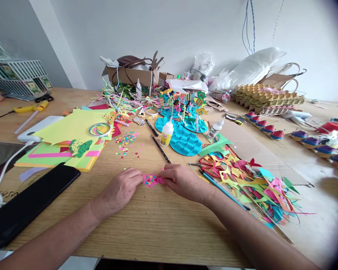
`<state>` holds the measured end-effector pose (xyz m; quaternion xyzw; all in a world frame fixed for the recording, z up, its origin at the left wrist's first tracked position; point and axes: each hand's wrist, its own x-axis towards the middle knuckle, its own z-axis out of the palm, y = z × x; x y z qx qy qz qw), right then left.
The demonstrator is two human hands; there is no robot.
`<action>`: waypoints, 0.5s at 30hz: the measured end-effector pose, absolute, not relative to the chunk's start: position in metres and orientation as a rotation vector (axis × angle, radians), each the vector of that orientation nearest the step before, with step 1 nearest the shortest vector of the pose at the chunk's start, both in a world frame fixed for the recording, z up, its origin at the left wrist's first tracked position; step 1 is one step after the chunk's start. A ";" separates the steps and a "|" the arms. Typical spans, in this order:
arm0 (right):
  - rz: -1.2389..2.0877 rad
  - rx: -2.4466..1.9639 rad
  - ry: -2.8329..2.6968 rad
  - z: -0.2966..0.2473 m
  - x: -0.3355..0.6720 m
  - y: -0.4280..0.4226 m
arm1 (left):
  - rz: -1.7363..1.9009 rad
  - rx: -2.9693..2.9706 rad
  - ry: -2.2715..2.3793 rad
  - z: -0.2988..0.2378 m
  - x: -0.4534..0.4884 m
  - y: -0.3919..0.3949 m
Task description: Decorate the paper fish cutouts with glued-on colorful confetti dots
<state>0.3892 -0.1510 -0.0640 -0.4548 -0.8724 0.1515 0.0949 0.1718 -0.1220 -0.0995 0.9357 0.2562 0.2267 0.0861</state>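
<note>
Okay, both forearms come in low over the light wooden table (157, 228), the left from 7 o'clock and the right from 5 o'clock, wrists down and palms facing the tabletop. The left hand (119, 189) has its fingers curled, the tips pinching the left edge of the small pink paper cut-out covered in coloured specks (152, 180). The right hand (186, 182) is likewise curled and pinches the right edge. The cut-out lies flat on the table between the two hands. From the cut-out: a thin black pencil (161, 149) lies near at 12 o'clock, with a white glue bottle with a yellow label (166, 134) beyond it, and loose confetti dots (126, 140) at 11. A pile of bright paper scraps (256, 183) and a long blue pencil (222, 189) sit at 3, just beside the right wrist. A flat black phone (28, 204) lies at 8, and a stack of yellow paper sheets (70, 127) at 10. Nothing covers the cut-out except the fingertips.
</note>
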 end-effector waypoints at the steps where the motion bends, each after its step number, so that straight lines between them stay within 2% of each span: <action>1: 0.448 -1.342 -2.580 -0.064 0.390 -0.151 | 0.677 2.788 0.763 -0.100 0.172 -0.122; 15: 0.453 -1.280 -2.620 -0.063 0.388 -0.152 | 0.667 2.783 0.780 -0.097 0.173 -0.123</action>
